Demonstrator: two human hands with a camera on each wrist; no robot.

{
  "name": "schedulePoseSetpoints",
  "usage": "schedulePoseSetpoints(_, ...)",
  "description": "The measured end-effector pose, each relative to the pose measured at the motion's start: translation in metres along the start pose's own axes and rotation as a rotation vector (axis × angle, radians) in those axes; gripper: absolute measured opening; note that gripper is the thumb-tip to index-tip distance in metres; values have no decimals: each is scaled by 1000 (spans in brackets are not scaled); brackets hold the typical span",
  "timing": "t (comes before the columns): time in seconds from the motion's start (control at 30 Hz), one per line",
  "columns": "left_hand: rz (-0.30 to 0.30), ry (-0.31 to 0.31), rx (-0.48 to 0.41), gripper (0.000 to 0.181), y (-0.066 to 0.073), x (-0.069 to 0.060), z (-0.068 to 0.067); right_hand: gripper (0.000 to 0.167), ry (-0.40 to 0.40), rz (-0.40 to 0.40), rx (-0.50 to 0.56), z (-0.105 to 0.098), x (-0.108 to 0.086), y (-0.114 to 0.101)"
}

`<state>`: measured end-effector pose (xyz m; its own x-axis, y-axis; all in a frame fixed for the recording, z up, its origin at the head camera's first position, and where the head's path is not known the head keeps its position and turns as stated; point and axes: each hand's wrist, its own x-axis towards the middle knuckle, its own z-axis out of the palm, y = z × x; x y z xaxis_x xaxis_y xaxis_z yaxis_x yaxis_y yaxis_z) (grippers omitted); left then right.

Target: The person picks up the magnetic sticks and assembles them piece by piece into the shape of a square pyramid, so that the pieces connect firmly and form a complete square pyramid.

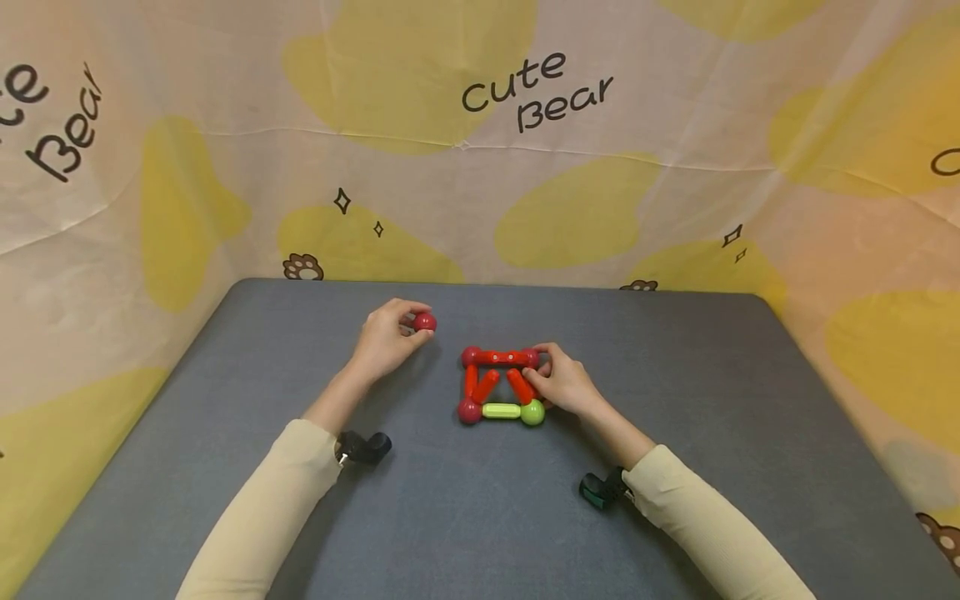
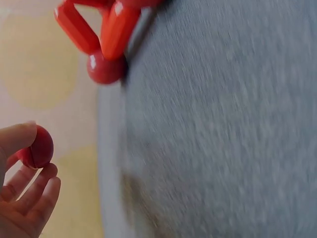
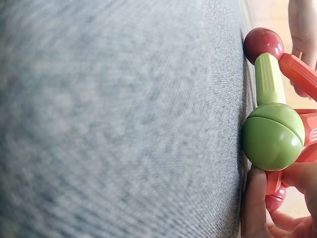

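Observation:
My left hand [image 1: 384,340] pinches a loose red ball [image 1: 425,322] above the table, left of and apart from a toy frame of rods and balls. That frame has red balls at three corners and a green ball [image 1: 532,412] at the near right. A light green rod [image 1: 501,411] forms its near side, and red rods such as the far one [image 1: 502,357] form the others. Two red rods, left [image 1: 486,387] and right [image 1: 519,386], slant up from the near corners, their upper ends apart. With thumb and fingers, my right hand [image 1: 567,383] grips the frame's right-side red rod [image 3: 274,182], partly hidden.
The frame stands on a dark grey table [image 1: 465,517] with rounded far corners. A patterned cloth [image 1: 420,183] hangs behind the table and along its sides. Dark wrist devices, left [image 1: 365,448] and right [image 1: 600,490], stick out inward from the sleeves.

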<state>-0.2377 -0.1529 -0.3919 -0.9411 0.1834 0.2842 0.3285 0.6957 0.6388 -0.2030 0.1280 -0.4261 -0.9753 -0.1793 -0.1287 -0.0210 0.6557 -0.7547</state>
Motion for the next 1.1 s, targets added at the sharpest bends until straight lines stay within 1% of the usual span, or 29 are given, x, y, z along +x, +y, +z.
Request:
schedulePoseSetpoints(0.2, 81, -20, -77, 31, 20, -6, 5, 49, -2, 4, 2, 0, -1, 1)
schedulePoseSetpoints(0.47, 150, -59, -125, 30, 43, -13, 14, 49, 3, -1, -3, 1, -1, 0)
schedulePoseSetpoints(0.67, 185, -104, -142, 31, 57, -17, 20, 49, 4, 2, 2, 1, 0, 1)
schedulePoseSetpoints(0.87, 185, -160, -161, 32, 69, -21, 28, 50, -2, 13, 12, 1, 1, 1)
schedulePoseSetpoints(1.1, 221, -153, -159, 31, 75, -22, 39, 49, -5, 12, 10, 1, 0, 1)
